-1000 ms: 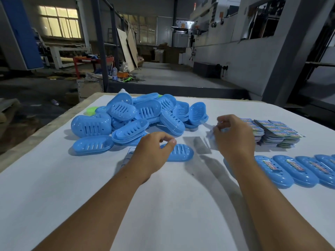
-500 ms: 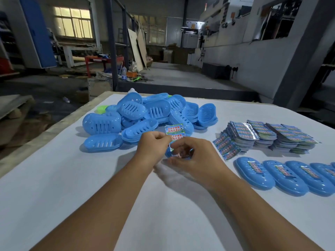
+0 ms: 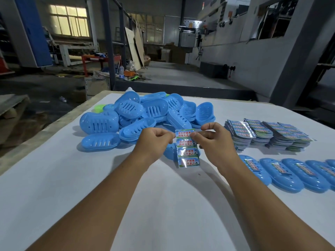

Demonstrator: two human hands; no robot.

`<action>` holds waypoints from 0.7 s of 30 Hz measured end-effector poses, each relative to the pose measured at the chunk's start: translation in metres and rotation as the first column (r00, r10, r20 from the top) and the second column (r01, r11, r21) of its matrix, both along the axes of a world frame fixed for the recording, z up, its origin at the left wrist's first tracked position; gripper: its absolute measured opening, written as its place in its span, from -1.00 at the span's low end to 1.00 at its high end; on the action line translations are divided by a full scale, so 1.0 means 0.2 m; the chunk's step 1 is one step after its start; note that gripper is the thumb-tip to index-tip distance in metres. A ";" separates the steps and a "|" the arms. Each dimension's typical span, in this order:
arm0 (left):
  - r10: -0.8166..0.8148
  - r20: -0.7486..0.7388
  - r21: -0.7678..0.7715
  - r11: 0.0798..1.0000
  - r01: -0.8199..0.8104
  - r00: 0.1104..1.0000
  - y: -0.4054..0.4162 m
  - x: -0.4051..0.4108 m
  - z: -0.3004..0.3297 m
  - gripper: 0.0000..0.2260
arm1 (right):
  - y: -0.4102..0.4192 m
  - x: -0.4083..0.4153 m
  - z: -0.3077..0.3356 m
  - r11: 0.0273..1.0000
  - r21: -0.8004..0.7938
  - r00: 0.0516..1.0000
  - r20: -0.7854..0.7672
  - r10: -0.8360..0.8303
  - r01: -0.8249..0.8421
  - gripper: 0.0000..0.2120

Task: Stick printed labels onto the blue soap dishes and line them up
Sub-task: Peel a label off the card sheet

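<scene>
I see both hands pinching the top of a label strip (image 3: 187,150): left hand (image 3: 155,140), right hand (image 3: 211,140). Strip hangs over one soap dish (image 3: 169,151) on the desk (image 3: 163,205), between the dish pile (image 3: 145,115) and the labelled row (image 3: 293,174).

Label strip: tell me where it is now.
Head view, centre: the label strip hangs between both hands, left hand and right hand pinching its top, just before the dish pile.

Dish pile (image 3: 145,115) at table (image 3: 54,178) far left; label stacks (image 3: 268,134) right of it. Labelled dishes (image 3: 290,174) in a row nearer, right. Label strip (image 3: 186,149) between both hands, centre.
</scene>
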State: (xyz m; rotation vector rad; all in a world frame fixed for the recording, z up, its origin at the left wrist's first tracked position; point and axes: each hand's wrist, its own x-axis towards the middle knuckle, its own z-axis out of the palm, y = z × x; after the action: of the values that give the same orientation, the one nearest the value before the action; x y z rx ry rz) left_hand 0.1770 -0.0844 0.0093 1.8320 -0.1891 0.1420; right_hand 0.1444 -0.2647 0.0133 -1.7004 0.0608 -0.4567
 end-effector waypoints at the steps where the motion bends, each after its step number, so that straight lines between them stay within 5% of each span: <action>1: -0.009 0.008 -0.006 1.000 0.009 1.000 0.00 0.00 0.00 -0.76 | 0.00 0.00 0.00 1.000 0.001 1.000 -0.005 0.000 0.000 -0.77; 21: -0.071 0.056 0.008 0.997 0.071 0.996 -0.01 -0.03 0.01 -0.74 | 0.00 0.01 0.00 1.000 0.017 0.999 -0.040 0.025 -0.024 -0.83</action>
State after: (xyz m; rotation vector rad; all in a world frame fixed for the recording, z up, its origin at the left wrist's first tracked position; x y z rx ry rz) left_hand 0.1704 -0.0855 0.0116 1.8259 -0.2942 0.1433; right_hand 0.1458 -0.2646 0.0137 -1.6925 0.0723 -0.4030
